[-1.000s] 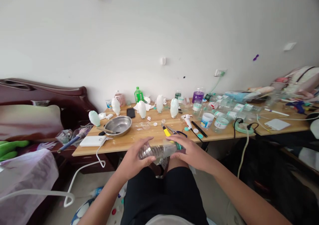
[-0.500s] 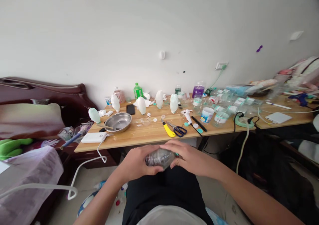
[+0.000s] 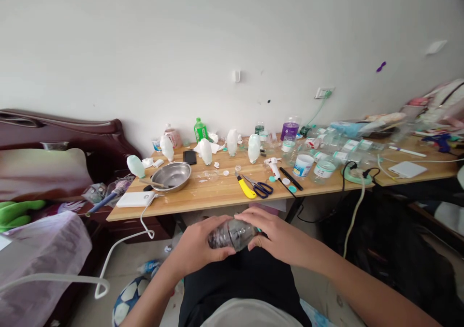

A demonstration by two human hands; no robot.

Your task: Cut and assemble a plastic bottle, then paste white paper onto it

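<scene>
Over my lap I hold a clear plastic bottle (image 3: 232, 234) lying sideways, squashed short between both hands. My left hand (image 3: 197, 245) is wrapped round its bottom end. My right hand (image 3: 275, 235) grips the neck end, where a bit of teal cap shows. Both hands are closed on the bottle, just in front of the wooden table (image 3: 217, 194).
On the table lie a yellow utility knife (image 3: 245, 189), blue-handled scissors (image 3: 260, 188), a steel bowl (image 3: 171, 176), a white power bank (image 3: 135, 199) with a cable, white bottle halves, several bottles and caps. A bed (image 3: 47, 172) stands at left, a football (image 3: 126, 303) on the floor.
The bottle has been pressed shorter between my hands, which moved closer together and lower towards my lap. The view shifted slightly.
</scene>
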